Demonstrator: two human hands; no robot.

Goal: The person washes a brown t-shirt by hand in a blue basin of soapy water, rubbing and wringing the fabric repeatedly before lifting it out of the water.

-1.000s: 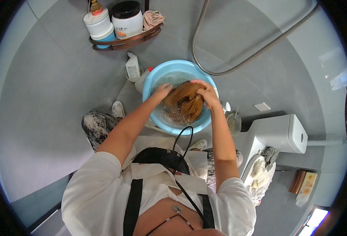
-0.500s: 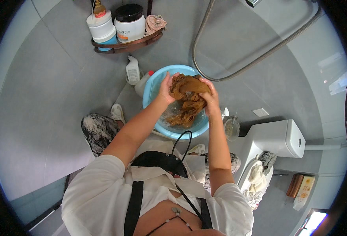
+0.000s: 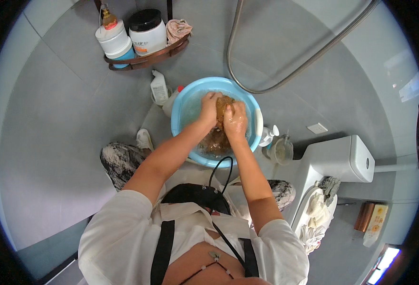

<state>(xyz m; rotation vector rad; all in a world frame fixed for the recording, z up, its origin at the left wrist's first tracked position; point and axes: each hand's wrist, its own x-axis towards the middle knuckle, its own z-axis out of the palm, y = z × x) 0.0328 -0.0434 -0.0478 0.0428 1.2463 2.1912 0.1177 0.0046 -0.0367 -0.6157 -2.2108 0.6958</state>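
On a grey tiled bathroom floor, we've got the blue basin (image 3: 186, 107) dead centre, white toilet (image 3: 335, 164) off to its right, corner shelf (image 3: 145, 56) above it. Inside the basin, our left hand (image 3: 211, 105) and right hand (image 3: 235, 121) curl tight around the brown cloth (image 3: 222, 108), bunched, trailing down toward us.

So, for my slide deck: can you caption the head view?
Both hands, left hand and right hand, squeeze a wet brown cloth over a blue basin on a grey bathroom floor.
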